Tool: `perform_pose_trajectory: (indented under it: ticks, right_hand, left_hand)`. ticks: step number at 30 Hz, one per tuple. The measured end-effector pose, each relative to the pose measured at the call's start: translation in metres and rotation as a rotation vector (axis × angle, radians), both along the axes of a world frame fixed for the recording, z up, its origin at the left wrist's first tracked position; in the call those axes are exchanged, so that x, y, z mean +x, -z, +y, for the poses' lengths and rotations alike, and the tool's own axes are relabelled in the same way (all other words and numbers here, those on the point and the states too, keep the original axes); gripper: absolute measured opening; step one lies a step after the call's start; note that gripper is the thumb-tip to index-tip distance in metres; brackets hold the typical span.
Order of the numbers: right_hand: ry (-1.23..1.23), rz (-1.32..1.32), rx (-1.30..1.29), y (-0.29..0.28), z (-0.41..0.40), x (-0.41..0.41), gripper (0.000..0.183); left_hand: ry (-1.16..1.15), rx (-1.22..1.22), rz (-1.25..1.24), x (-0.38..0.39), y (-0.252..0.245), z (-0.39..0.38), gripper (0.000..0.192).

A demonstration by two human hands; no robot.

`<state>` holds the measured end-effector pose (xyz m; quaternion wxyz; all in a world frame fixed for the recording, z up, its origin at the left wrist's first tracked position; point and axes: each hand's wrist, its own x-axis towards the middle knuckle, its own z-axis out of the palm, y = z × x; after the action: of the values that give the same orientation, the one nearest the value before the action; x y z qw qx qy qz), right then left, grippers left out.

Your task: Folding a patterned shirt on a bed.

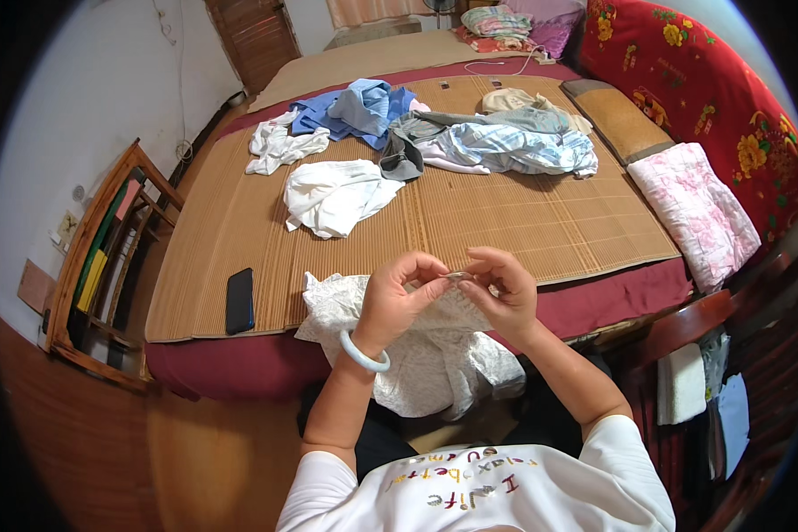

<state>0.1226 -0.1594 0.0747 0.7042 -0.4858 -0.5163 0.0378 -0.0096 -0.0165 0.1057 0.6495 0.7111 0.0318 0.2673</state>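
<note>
Both hands meet above the near edge of the bed. My left hand [405, 292], with a pale bangle [364, 352] at its wrist, pinches one end of a small thin object [457, 275] between thumb and fingers. The other end is between the thumb and fingers of my right hand [502, 289]. Too little of the object shows to tell what it is. Beneath the hands, a white patterned garment [432, 372] lies partly on the bed's edge and hangs down over my lap.
On the bamboo mat [499, 219] lie a white garment [339, 196], blue clothes [366, 110], a plaid garment [519, 146] and a smartphone [240, 300]. A folded pink-and-white quilt [695, 213] is at right. A wooden chair [691, 326] stands close on my right.
</note>
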Motion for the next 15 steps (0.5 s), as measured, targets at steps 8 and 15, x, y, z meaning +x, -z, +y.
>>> perform_pose_trajectory:
  ticks: [8,15]
  right_hand:
    - [-0.303,0.505,-0.361,-0.014,-0.007,-0.003,0.026]
    - [-0.333,0.503,-0.314,0.002,-0.009,0.008,0.019]
  left_hand:
    - [-0.134,0.174,-0.064,-0.007,0.006,-0.003,0.008]
    - [-0.075,0.213,-0.014,-0.005,0.004,-0.008,0.011]
